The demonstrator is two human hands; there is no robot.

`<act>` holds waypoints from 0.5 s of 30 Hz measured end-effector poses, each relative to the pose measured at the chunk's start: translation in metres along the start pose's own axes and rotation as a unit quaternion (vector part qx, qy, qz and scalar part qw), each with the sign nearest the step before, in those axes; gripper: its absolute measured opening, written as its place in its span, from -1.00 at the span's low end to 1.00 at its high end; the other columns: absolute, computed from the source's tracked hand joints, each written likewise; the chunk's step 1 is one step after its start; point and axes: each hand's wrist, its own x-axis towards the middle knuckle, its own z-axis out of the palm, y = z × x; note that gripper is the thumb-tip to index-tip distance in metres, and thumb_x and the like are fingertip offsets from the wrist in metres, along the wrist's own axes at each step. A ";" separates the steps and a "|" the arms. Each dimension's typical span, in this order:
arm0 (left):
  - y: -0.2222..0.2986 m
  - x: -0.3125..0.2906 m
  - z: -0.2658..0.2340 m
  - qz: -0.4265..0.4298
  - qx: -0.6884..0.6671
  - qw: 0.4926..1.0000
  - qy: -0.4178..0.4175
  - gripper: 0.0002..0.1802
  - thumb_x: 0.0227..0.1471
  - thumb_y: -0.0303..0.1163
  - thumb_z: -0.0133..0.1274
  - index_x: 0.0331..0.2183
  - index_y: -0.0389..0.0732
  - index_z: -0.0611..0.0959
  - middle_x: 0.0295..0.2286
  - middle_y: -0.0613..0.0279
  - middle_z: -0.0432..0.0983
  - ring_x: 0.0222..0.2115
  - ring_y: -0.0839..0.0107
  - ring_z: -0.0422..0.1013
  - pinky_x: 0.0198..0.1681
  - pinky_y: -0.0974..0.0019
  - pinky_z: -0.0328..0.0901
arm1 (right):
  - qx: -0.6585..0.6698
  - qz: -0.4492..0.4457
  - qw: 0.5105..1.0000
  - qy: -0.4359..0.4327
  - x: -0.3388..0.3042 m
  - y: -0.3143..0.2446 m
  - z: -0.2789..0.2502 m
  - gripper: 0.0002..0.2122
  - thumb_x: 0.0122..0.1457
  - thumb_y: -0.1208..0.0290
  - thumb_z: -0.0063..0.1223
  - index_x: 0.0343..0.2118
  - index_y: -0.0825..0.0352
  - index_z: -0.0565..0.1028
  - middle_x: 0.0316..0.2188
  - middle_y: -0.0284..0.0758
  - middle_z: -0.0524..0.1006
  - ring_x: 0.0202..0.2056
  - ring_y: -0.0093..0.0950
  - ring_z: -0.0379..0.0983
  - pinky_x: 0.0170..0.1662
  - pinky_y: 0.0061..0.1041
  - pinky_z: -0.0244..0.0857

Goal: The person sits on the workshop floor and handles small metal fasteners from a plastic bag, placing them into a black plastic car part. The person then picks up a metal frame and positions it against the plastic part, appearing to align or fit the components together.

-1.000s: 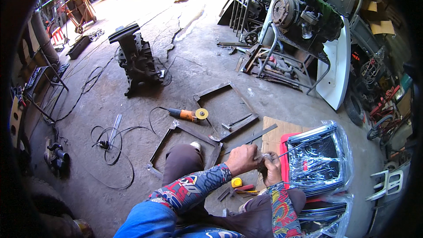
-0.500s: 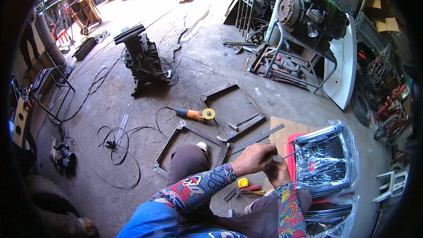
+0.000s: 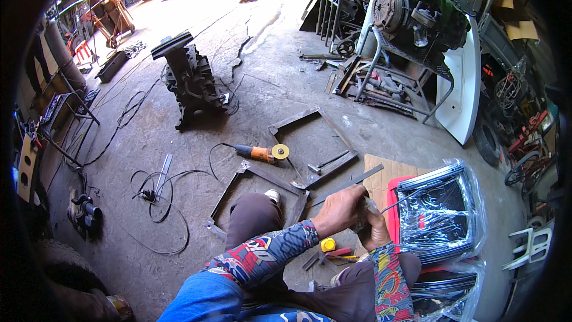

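Note:
My left hand (image 3: 338,210) and my right hand (image 3: 376,231) meet in front of my knees, both closed around a small grey object (image 3: 364,206). A thin wire (image 3: 400,201) runs from it to the right, toward a chrome grille wrapped in clear plastic (image 3: 440,214). What the object is cannot be made out. Both forearms wear colourful patterned sleeves. A yellow tape measure (image 3: 328,244) and red-handled pliers (image 3: 341,254) lie on the floor just below my hands.
An orange angle grinder (image 3: 260,153) lies beside an angle-iron frame (image 3: 255,172); another frame (image 3: 301,118) and a flat steel bar (image 3: 348,183) lie beyond. Farther out stand an engine block (image 3: 190,80), a white body panel (image 3: 462,98) and coiled cables (image 3: 158,194).
My hands stay closed together on the small object and have shifted slightly right. The view has tilted a little; nothing on the floor has moved.

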 end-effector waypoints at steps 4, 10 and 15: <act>-0.003 0.000 0.004 -0.156 0.060 0.986 -0.028 -0.62 -0.02 -0.12 0.15 -0.33 -0.27 0.57 -0.41 -0.11 0.55 -0.33 -0.12 0.49 -0.32 -0.01 0.38 | -0.029 -0.054 0.998 0.033 0.005 0.007 -0.009 -0.66 0.08 0.43 0.22 -0.07 0.31 0.46 -0.19 -0.33 0.56 -0.28 -0.47 0.55 -0.14 -0.44 0.46; -0.005 0.001 0.004 -0.180 0.068 0.976 -0.106 -0.55 -0.04 -0.03 0.14 -0.45 -0.30 0.61 -0.49 -0.13 0.57 -0.38 -0.11 0.52 -0.34 -0.04 0.38 | -0.074 -0.136 0.982 0.110 0.008 0.023 -0.017 -0.71 0.07 0.61 0.13 -0.14 0.26 0.36 -0.35 -0.41 0.48 -0.36 -0.56 0.48 -0.31 -0.55 0.44; -0.003 -0.001 0.006 -0.150 0.072 0.982 -0.085 -0.66 -0.05 -0.17 0.11 -0.43 -0.30 0.61 -0.51 -0.20 0.53 -0.40 -0.16 0.50 -0.37 -0.06 0.38 | -0.126 -0.110 0.979 0.117 0.007 0.020 -0.013 -0.69 0.05 0.61 0.11 -0.13 0.26 0.34 -0.33 -0.43 0.44 -0.37 -0.59 0.43 -0.36 -0.59 0.38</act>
